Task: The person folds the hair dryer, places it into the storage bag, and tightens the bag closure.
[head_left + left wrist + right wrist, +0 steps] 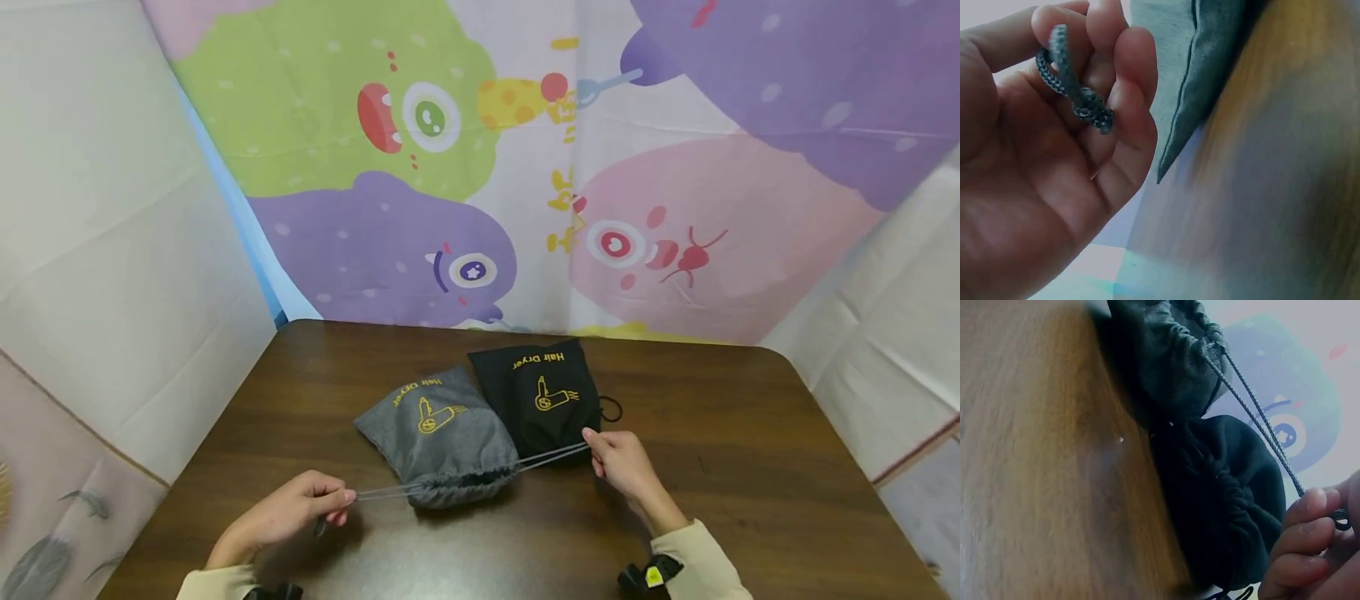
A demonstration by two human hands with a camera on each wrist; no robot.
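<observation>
A grey drawstring bag [450, 433] printed "Hair Dryer" lies on the table, its gathered mouth toward the person and partly open. My left hand [296, 504] pinches the drawstring on the left side; the left wrist view shows the knotted cord end [1088, 106] inside the curled fingers. Opposite, my right hand [621, 465] pinches the other drawstring [555, 455], and both cords run straight out from the bag. In the right wrist view the right-side cord [1260, 425] stretches from the grey bag's mouth [1185, 337] to the fingertips.
A black drawstring bag [536, 392], also printed "Hair Dryer", lies behind and right of the grey one, partly overlapped by it. Its cord loop [612, 409] sticks out right. The brown wooden table [735, 450] meets a cartoon-printed cloth [540, 167] at its far edge.
</observation>
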